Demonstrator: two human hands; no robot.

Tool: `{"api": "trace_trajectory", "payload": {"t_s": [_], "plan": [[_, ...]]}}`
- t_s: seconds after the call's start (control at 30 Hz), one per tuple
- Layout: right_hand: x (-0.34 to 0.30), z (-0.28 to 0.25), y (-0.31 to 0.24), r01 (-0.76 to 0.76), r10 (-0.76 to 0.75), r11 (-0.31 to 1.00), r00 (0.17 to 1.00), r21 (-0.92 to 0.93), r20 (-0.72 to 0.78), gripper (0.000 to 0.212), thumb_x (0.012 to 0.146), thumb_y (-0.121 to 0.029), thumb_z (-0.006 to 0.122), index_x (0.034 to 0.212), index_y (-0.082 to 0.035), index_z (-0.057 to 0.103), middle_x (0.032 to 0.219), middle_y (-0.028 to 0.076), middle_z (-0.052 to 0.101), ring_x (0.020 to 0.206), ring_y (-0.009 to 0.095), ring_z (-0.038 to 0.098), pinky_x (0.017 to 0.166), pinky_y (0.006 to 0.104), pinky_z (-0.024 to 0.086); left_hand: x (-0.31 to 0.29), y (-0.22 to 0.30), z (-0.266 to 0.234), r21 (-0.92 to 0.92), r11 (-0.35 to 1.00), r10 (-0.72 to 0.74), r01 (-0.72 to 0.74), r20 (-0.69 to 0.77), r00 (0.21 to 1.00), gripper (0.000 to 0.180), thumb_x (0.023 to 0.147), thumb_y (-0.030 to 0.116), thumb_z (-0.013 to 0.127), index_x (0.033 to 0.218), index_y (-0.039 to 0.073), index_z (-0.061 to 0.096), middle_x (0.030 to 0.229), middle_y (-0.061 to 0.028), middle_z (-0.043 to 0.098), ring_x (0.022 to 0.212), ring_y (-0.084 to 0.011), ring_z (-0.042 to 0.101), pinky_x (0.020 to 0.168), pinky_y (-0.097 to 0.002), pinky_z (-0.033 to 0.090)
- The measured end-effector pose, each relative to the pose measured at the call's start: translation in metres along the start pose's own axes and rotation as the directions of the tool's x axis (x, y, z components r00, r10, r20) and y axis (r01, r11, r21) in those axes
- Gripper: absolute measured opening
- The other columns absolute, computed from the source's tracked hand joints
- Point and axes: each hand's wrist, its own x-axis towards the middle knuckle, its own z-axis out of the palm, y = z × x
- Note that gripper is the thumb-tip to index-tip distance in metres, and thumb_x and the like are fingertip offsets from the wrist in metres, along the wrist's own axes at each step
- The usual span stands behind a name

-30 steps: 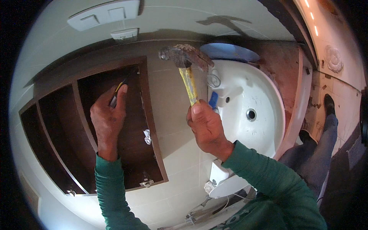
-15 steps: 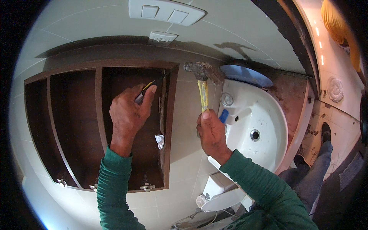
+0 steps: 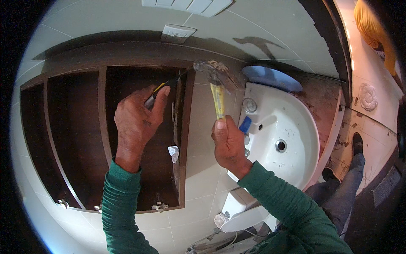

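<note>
Looking down from afar through the head camera, I am having the left hand (image 3: 139,112) pinching a narrow tool (image 3: 154,96) by its dark, yellow-striped handle, thumb pressing it against the fingers; gripping it there is, I am judging, letting its thin shaft point freely toward the upper right corner of the open brown cabinet (image 3: 102,101). Whether the tip is touching the wood, I am not managing to tell. The right hand (image 3: 230,146) is closing round the lower handle of a hammer (image 3: 218,97), thumb lying along the yellow grip, which is probably placing the weight at the far end. Its head is rising beyond the fist, apart from the left hand and appearing near the cabinet's right edge, though depth is escaping me. A crumpled white scrap (image 3: 173,153) is showing by the cabinet's inner right side, for reasons I am not reading. Beside the right hand, a blue object (image 3: 245,125) is resting at the left rim of the white basin (image 3: 296,127), perhaps for easy reach.
</note>
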Motion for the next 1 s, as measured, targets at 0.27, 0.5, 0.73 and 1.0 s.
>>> {"api": "trace_trajectory", "payload": {"t_s": [0.27,0.5,0.73,1.0], "plan": [[0.009,-0.001,-0.008,-0.084,0.083,0.996,0.996,0.027,0.039,0.039,0.111,-0.039,0.044,0.092,-0.005,0.048,0.063,0.009,0.048,0.055,0.019,0.05,0.052,0.0376,0.04,0.0,0.004,-0.001,-0.044,0.998,-0.045,0.047,0.046,0.998,0.031,0.096,0.032,0.073,0.1,0.002,0.078,0.078,-0.0211,0.071,0.065,-0.0296,0.071,0.06,-0.0378,0.052],[0.006,0.001,-0.018,-0.011,0.009,0.998,1.0,-0.07,-0.017,0.043,0.11,-0.042,0.043,0.092,-0.004,0.048,0.059,0.016,0.051,0.051,0.031,0.056,0.051,0.0456,0.042,-0.001,-0.002,0.001,-0.057,0.998,0.005,-0.004,0.017,1.0,0.031,0.095,0.034,0.074,0.1,0.003,0.078,0.076,-0.0216,0.07,0.059,-0.028,0.069,0.055,-0.0368,0.049],[0.005,-0.005,-0.02,-0.039,0.041,0.997,0.999,-0.065,0.028,0.039,0.11,-0.039,0.045,0.093,-0.004,0.048,0.059,0.015,0.05,0.051,0.03,0.056,0.05,0.0437,0.043,-0.003,-0.001,0.001,-0.04,0.999,0.008,-0.008,0.006,1.0,0.032,0.096,0.033,0.073,0.101,0.002,0.078,0.072,-0.0196,0.068,0.053,-0.0228,0.064,0.053,-0.0351,0.048],[0.016,-0.008,-0.023,-0.097,0.101,0.993,0.993,-0.073,0.055,0.041,0.111,-0.039,0.044,0.09,-0.004,0.049,0.06,0.015,0.05,0.053,0.027,0.056,0.051,0.0414,0.042,0.001,0.0,0.002,-0.021,1.0,-0.021,0.021,0.005,1.0,0.034,0.095,0.038,0.073,0.095,0.005,0.079,0.067,-0.0163,0.068,0.061,-0.0297,0.071,0.054,-0.0398,0.052]]}}
